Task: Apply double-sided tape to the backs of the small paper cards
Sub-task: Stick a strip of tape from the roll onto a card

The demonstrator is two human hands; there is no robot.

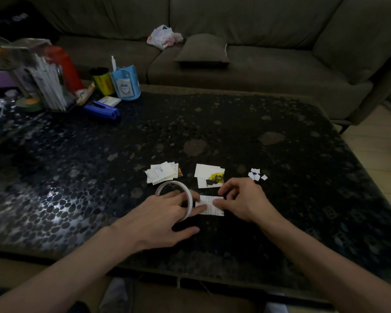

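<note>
A small white paper card (211,206) lies back up on the dark table between my hands. My left hand (167,216) has fingers through the white roll of double-sided tape (167,185), and a fingertip presses on the card's left end. My right hand (242,199) rests on the card's right end with thumb and fingers. Behind the roll lies a pile of white cards (161,176). A second pile with a yellow and black print (210,177) sits behind the card.
Small white scraps of tape backing (256,175) lie to the right. At the back left stand a blue stapler (103,109), a blue pen cup (125,83), a yellow can (101,81) and a clear holder of white sticks (45,82). A sofa (257,41) runs behind the table.
</note>
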